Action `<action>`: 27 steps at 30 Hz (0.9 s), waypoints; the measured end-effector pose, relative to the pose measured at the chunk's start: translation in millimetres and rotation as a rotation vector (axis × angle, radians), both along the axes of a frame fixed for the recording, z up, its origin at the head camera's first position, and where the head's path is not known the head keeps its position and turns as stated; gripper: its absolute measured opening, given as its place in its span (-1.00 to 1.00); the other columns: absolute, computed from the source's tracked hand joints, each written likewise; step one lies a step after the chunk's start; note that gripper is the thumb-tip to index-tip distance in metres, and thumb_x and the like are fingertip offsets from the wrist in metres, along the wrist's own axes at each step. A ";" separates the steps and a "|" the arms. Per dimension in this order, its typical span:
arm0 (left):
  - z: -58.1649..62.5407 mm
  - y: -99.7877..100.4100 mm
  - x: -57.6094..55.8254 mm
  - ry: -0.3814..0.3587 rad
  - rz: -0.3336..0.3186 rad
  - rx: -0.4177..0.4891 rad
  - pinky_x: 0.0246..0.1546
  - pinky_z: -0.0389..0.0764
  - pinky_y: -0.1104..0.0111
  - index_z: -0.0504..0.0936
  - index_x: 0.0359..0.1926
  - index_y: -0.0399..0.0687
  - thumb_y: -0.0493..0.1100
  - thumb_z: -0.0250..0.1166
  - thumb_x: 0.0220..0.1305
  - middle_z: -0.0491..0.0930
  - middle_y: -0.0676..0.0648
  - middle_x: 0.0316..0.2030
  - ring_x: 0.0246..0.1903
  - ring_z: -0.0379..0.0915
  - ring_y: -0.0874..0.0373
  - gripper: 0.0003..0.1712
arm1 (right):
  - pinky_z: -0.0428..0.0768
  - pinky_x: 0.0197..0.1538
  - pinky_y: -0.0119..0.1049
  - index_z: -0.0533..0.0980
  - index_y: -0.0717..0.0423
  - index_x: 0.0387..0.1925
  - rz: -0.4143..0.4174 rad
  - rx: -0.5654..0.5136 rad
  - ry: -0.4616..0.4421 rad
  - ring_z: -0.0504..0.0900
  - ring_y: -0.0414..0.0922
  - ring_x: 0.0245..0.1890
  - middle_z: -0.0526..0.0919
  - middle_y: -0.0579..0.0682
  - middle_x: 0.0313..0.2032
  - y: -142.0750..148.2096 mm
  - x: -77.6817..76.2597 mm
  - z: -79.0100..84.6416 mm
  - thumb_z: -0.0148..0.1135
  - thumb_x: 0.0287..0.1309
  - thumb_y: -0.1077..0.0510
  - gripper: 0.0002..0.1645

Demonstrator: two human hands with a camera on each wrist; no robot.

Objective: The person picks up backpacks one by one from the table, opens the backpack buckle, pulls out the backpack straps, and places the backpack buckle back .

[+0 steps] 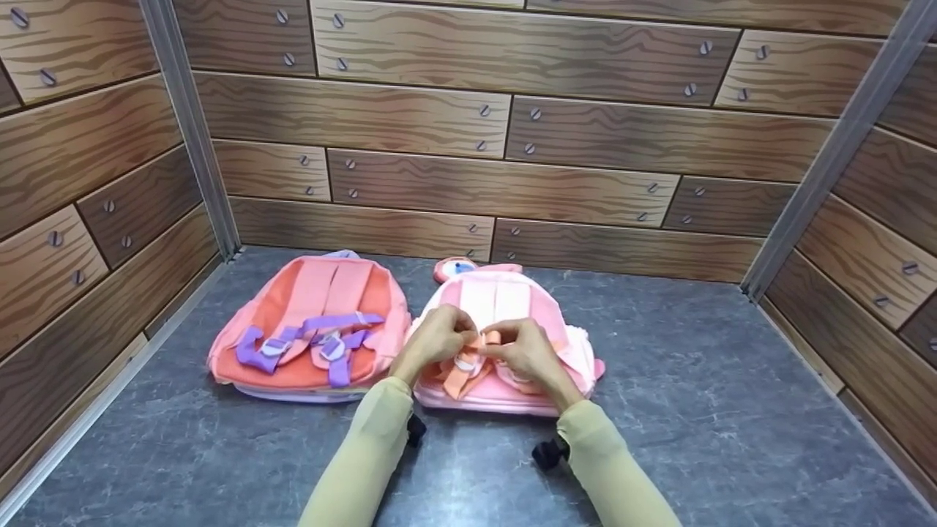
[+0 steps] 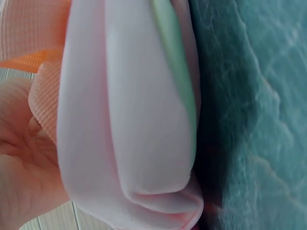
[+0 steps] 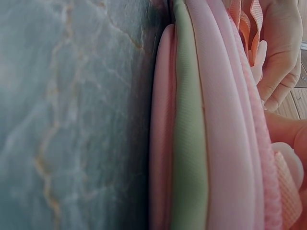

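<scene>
A light pink backpack (image 1: 545, 304) lies with its shoulder-strap side up in the middle of the table. Over its straps my left hand (image 1: 439, 338) pinches an orange webbing strap (image 1: 493, 337) between thumb and fingers. From the other side my right hand (image 1: 524, 354) pinches the same strap, close to the left fingertips. Another orange strap end (image 1: 457, 380) hangs from a pale buckle below the left hand. The left wrist view shows the bag's rounded pale side (image 2: 144, 120); the right wrist view shows its pink and green layered edge (image 3: 189, 143). The pinched ends are hidden there.
To the left lies a coral backpack (image 1: 274, 311) with purple straps (image 1: 333, 348), nearly touching the pink one. A red and white piece with a blue spot (image 1: 457, 268) sticks out behind the pink bag. Wood-patterned walls (image 1: 410, 172) enclose the dark grey table (image 1: 695, 410).
</scene>
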State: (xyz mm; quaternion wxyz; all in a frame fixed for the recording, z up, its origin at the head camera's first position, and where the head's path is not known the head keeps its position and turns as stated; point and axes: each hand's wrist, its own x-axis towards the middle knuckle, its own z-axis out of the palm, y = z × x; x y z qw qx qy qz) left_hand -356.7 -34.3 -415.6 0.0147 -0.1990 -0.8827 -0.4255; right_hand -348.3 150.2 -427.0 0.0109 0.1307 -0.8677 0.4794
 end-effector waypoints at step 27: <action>3.0 -4.9 -0.9 0.011 0.011 0.030 -0.21 0.55 0.32 0.75 -0.31 -0.16 -0.31 0.30 0.17 0.72 -0.08 -0.39 -0.37 0.52 0.19 -0.89 | 0.48 -0.37 -0.45 0.73 0.00 -0.25 -0.022 -0.002 0.010 0.55 -0.27 -0.41 0.71 -0.11 -0.41 1.2 0.1 -1.0 0.55 -0.10 0.17 -0.73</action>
